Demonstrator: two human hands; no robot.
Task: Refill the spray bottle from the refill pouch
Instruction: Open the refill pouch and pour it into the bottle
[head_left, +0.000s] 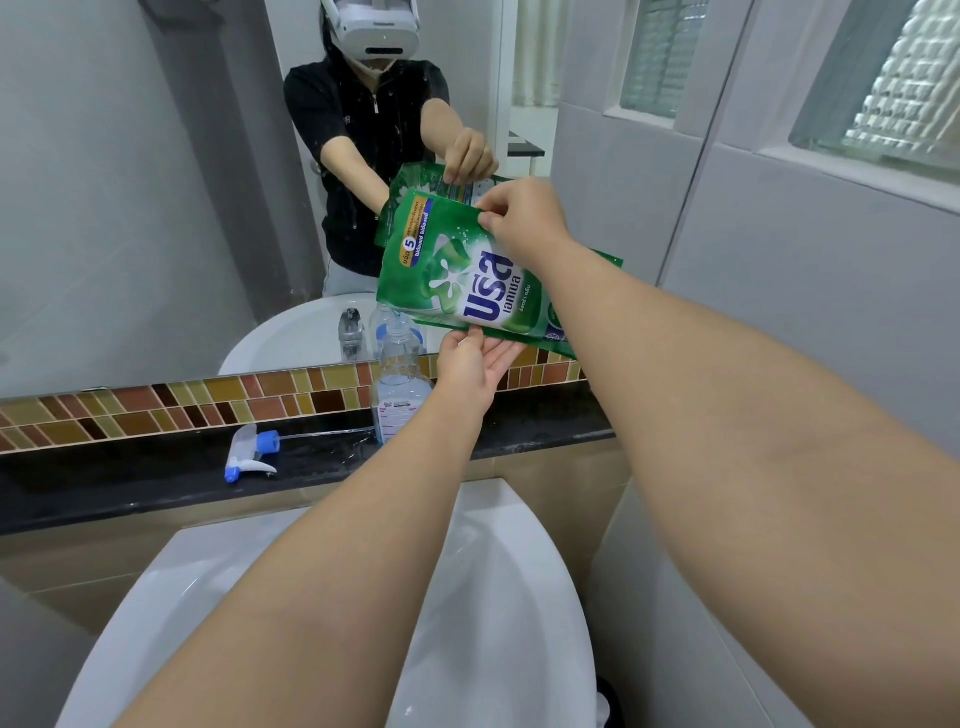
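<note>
Refill pouch (457, 270) judged soft, slippery: right grip (519, 218) pinches its 12 o'clock edge; left grip (472, 369), spread, props 6 o'clock edge.

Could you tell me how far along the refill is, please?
Done: the trigger head lies off on the ledge; the spray bottle stands open, part full. In hand: the right hand pinches the tilted refill pouch, the left hand supports it, corner over the bottle's mouth. Left: finish filling, refit the trigger head.
</note>
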